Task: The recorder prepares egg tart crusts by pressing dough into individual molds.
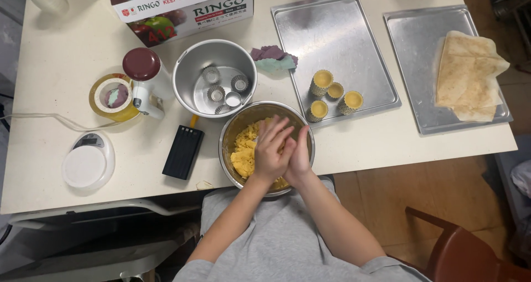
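Note:
My left hand and my right hand are pressed palm to palm, fingers straight, just above a steel bowl at the table's near edge. The left hand lies partly over the right. Crumbly yellow dough fills the bowl beneath them. Whatever sits between the palms is hidden. Behind this bowl stands a second steel bowl holding several empty fluted tart moulds. To the right, several dough-lined moulds stand on a baking tray.
A second tray at the far right carries folded baking paper. Left of the bowls lie a black rectangular object, a white kitchen scale, a maroon-lidded jar and a yellow round container. A cardboard box stands behind; a chair is at lower right.

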